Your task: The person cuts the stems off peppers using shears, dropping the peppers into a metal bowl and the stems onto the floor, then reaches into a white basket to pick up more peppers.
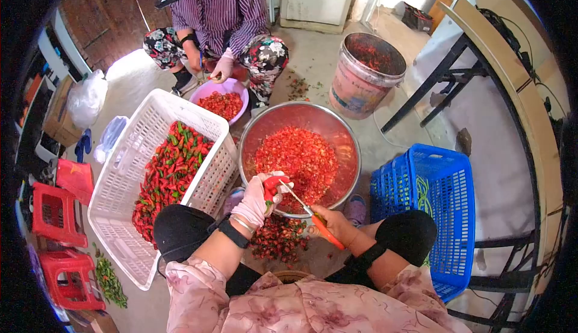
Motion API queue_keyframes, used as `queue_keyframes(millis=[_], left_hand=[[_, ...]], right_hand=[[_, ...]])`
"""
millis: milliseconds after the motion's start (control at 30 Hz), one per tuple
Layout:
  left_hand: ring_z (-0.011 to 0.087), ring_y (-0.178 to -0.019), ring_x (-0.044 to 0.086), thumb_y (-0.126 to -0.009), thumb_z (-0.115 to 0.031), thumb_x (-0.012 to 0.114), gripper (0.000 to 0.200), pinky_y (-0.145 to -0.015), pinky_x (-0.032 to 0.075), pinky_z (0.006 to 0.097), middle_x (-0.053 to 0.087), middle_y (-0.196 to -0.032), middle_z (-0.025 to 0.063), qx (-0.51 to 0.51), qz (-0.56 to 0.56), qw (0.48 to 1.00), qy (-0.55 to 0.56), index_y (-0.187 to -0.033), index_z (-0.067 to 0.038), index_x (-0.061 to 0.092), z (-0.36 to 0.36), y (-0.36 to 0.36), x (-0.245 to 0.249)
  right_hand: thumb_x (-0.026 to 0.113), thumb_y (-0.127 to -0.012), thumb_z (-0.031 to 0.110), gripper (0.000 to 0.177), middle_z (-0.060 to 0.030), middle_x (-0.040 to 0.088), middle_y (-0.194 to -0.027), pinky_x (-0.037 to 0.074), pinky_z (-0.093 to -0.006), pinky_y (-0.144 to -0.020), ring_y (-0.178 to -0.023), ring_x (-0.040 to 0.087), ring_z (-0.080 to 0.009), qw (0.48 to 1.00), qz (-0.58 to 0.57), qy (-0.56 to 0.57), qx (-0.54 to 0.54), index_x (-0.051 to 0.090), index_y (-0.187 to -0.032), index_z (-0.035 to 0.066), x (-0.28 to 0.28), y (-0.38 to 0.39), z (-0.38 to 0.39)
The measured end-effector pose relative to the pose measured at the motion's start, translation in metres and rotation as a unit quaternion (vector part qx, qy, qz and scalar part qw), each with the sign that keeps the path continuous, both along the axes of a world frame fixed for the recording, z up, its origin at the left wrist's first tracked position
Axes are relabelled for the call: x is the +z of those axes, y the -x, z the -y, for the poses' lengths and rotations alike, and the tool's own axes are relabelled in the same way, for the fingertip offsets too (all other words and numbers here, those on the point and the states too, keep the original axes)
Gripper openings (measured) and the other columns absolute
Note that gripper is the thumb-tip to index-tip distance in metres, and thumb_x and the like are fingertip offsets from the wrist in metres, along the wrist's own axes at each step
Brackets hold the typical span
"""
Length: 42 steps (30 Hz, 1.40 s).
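Observation:
My left hand (254,202), in a thin white glove, is closed around a red chili pepper (274,183) over the near side of a wide steel bowl (346,139). Scissors (327,233) with orange handles are gripped in my right hand (341,223), and their blades point up and left to the pepper. Chopped red chili (295,152) covers the bottom of the bowl. Below my hands, a heap of pepper tops and scraps (280,238) lies on the floor between my legs. Whole red and green chilies (171,167) partly fill a white plastic basket (198,111) at my left.
Across from me a person (220,14) crouches, cutting over a purple basin (242,95) of chopped chili. A stained bucket (364,86) stands behind the bowl. Blue baskets (448,164) sit at my right, near a table (512,86). Red stools (57,212) are far left.

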State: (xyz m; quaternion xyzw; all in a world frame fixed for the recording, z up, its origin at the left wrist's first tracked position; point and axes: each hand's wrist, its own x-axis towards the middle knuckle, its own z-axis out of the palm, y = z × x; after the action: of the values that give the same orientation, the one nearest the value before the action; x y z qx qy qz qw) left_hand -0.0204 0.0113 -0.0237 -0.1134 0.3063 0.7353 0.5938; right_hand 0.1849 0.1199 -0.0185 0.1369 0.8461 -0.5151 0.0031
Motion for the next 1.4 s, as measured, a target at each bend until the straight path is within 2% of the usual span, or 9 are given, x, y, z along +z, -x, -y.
queue_keyframes(millis=[200,267,467,700,900,1100,1200,1300,1400], left_hand=[[0.014,-0.053,0.055,-0.089,-0.021,0.038,0.021,-0.034,0.038,0.022,0.058,-0.071,0.0076,-0.027,-0.088,0.995,0.028,-0.09,-0.005,0.051,-0.007,-0.005,0.004],[0.0099,-0.046,0.05,-0.089,-0.027,0.046,0.021,-0.033,0.035,0.0208,0.055,-0.065,0.0028,0.043,-0.288,0.945,0.146,-0.084,-0.008,0.053,-0.008,-0.013,0.013],[0.0049,-0.042,0.044,-0.085,-0.026,0.055,0.02,-0.035,0.035,0.0196,0.05,-0.059,-0.0015,-0.028,-0.447,0.88,0.16,-0.078,-0.008,0.056,-0.002,-0.019,0.024],[0.0135,-0.054,0.057,-0.084,-0.01,0.053,0.008,-0.035,0.038,0.0226,0.061,-0.073,0.0057,-0.047,-0.2,0.975,0.086,-0.086,-0.004,0.057,-0.001,-0.014,0.009],[0.0198,-0.063,0.062,-0.085,-0.008,0.048,0.009,-0.037,0.04,0.0241,0.061,-0.077,0.0103,-0.137,-0.138,0.981,0.016,-0.088,-0.002,0.054,0.0,-0.018,-0.009],[0.0216,-0.063,0.061,-0.084,-0.008,0.049,0.009,-0.036,0.04,0.0237,0.06,-0.077,0.012,-0.125,-0.113,0.984,0.052,-0.088,-0.001,0.054,-0.002,-0.026,-0.014],[0.0181,-0.061,0.061,-0.084,-0.01,0.051,0.009,-0.037,0.04,0.0222,0.061,-0.075,0.0111,-0.114,-0.128,0.983,0.071,-0.087,-0.003,0.055,-0.003,-0.023,-0.015],[0.0187,-0.063,0.062,-0.084,-0.009,0.051,0.008,-0.038,0.041,0.0231,0.061,-0.076,0.0099,-0.112,-0.163,0.977,0.083,-0.088,-0.003,0.055,-0.002,-0.022,-0.01],[0.0194,-0.064,0.062,-0.084,-0.008,0.051,0.008,-0.04,0.042,0.0238,0.061,-0.076,0.0083,-0.122,-0.196,0.968,0.094,-0.088,-0.003,0.055,-0.003,-0.024,-0.013]], right_hand=[[0.067,-0.076,0.03,0.057,-0.0071,0.058,-0.087,0.046,-0.026,-0.068,-0.079,0.055,-0.0126,0.999,0.004,0.045,-0.018,0.043,-0.117,0.0,-0.009,-0.001,0.001],[0.067,-0.076,0.023,0.052,-0.0071,0.058,-0.085,0.046,-0.0256,-0.067,-0.077,0.056,-0.012,0.993,-0.042,0.095,-0.049,0.042,-0.116,-0.001,-0.008,0.001,0.004],[0.065,-0.078,0.019,0.046,-0.0073,0.058,-0.08,0.047,-0.0258,-0.062,-0.069,0.057,-0.0131,0.995,-0.032,0.061,-0.078,0.043,-0.114,-0.001,0.0,0.0,0.002],[0.063,-0.079,0.022,0.05,-0.0078,0.056,-0.08,0.046,-0.0278,-0.061,-0.07,0.055,-0.014,0.993,-0.014,0.093,-0.075,0.039,-0.117,0.0,0.004,0.004,0.005],[0.061,-0.08,0.017,0.049,-0.0075,0.05,-0.085,0.044,-0.0279,-0.064,-0.07,0.051,-0.0156,0.995,-0.026,0.064,-0.073,0.036,-0.119,0.001,-0.006,0.007,0.005],[0.059,-0.081,0.012,0.052,-0.0032,0.046,-0.081,0.041,-0.0246,-0.065,-0.073,0.045,-0.0109,0.993,0.001,0.087,-0.074,0.032,-0.123,0.0,-0.005,0.006,0.002],[0.062,-0.079,0.014,0.052,-0.0066,0.049,-0.082,0.042,-0.0256,-0.065,-0.072,0.048,-0.0131,0.992,0.055,-0.029,-0.106,0.035,-0.121,0.0,-0.007,0.004,0.0],[0.066,-0.075,0.019,0.051,-0.0143,0.056,-0.087,0.045,-0.0318,-0.067,-0.076,0.055,-0.0216,0.995,-0.021,0.001,-0.102,0.042,-0.116,0.0,-0.024,0.001,-0.007],[0.065,-0.076,0.02,0.049,-0.0182,0.057,-0.091,0.045,-0.0343,-0.068,-0.079,0.058,-0.0272,0.991,-0.048,-0.108,-0.064,0.043,-0.115,0.0,-0.02,0.0,-0.008]])
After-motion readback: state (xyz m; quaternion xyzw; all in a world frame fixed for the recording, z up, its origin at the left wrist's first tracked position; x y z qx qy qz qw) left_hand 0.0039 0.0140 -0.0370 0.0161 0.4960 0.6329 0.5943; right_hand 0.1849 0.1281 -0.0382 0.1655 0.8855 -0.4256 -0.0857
